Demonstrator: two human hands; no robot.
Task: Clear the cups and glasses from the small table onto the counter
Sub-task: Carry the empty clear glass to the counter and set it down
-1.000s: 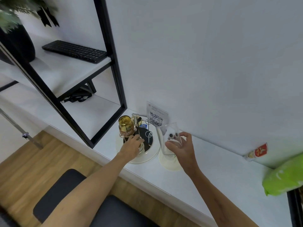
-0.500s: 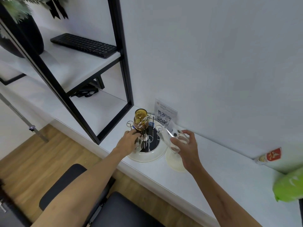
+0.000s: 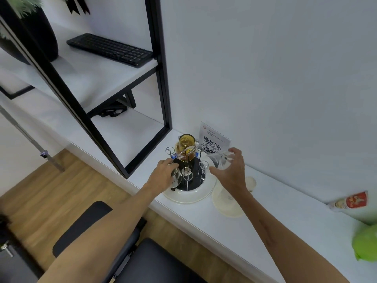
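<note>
Both hands busy over the white counter [image 3: 234, 237], right at the wall end by the black shelf frame [image 3: 161, 78]. Left hand [image 3: 163, 174] curled down around a small clear glass cup [image 3: 177, 177] sitting on the round white cup rack [image 3: 189, 198], the kind with thin wire pegs sticking up. Fingers wrapped over the top of it; can't tell if it's fully seated on a peg or just resting at the rack's left edge. Right hand [image 3: 230, 172] holding a clear glass tumbler [image 3: 221, 161] tilted in the air above the rack's right edge, thumb on one side, fingers round the far side, pretty snug grip. Amber glass cup [image 3: 185, 145] already parked upside down on a back peg, QR code card [image 3: 213, 142] leaning on the wall just behind.

Handling-wise: thin glass, light, stiff, slick, and very chippable against those metal pegs. Best held around the body, mid-wall, not by the rim. Probably needs lining up mouth-down over a free peg and easing on, no dropping. Round cream-coloured coaster [image 3: 226, 205] lying on the counter just right of the rack, under the right forearm.
</note>
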